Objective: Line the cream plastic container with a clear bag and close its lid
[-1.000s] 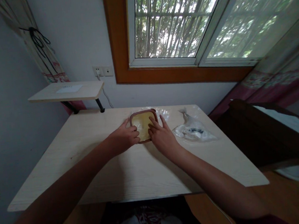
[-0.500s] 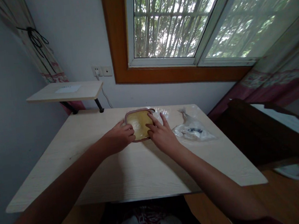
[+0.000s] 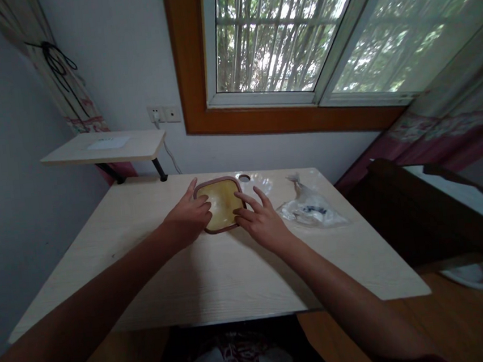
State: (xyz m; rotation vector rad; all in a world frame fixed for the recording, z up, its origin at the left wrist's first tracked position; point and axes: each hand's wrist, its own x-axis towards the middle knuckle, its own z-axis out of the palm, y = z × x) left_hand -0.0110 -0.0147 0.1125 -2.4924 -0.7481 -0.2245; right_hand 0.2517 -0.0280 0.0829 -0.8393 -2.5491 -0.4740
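Observation:
A square plastic food container (image 3: pixel 220 204) with a brown rim and a yellowish inside lies flat on the pale wood table (image 3: pixel 217 280). My left hand (image 3: pixel 187 216) presses its curled fingers against the container's left side. On the right side, the spread fingers of my right hand (image 3: pixel 260 219) rest on the rim. Behind the container lies a clear plastic sheet (image 3: pixel 259 184) with a small round disc (image 3: pixel 244 178) on it. A crumpled clear plastic bag (image 3: pixel 313 211) lies to the right of my right hand, out of its reach of touch.
A small wall-mounted shelf (image 3: pixel 101 147) holds a white sheet at the back left, below a wall socket (image 3: pixel 156 114). A window is behind the table. A dark wooden bed frame (image 3: pixel 403 216) stands to the right, beyond the table's edge.
The container has slid left across the table, and both hands have moved with it. The small round disc now shows behind its right corner.

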